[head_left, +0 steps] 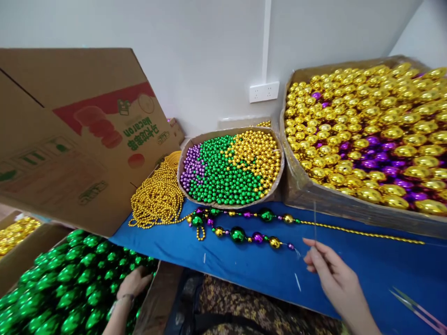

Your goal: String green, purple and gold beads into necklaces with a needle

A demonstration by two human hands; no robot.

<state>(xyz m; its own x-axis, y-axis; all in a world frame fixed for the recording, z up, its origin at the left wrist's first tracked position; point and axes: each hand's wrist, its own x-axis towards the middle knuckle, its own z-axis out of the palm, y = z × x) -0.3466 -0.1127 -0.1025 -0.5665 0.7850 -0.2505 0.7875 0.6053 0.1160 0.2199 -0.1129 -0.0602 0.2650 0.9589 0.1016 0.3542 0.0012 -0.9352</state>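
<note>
My right hand (337,277) is closed in a pinch above the blue cloth, with a thin needle (314,221) standing up from the fingertips. Beside those fingers, fine clear thread (297,252) trails from the end of a bead garland (237,234) of green, gold and purple balls. The garland lies doubled back on the cloth, and its far strand runs into a twisted gold length (363,230). At lower left, my left hand (135,281) reaches down among shiny green beads (84,288) in a box; its fingertips are hidden, so their grip does not show.
A shallow box (209,204) of purple, green and gold beads stands at the back, beside a heap of gold bead chain (157,197). A large carton (349,193) holds gold and purple beads. Thread snips (417,309) lie at right. A cardboard flap (80,172) rises at left.
</note>
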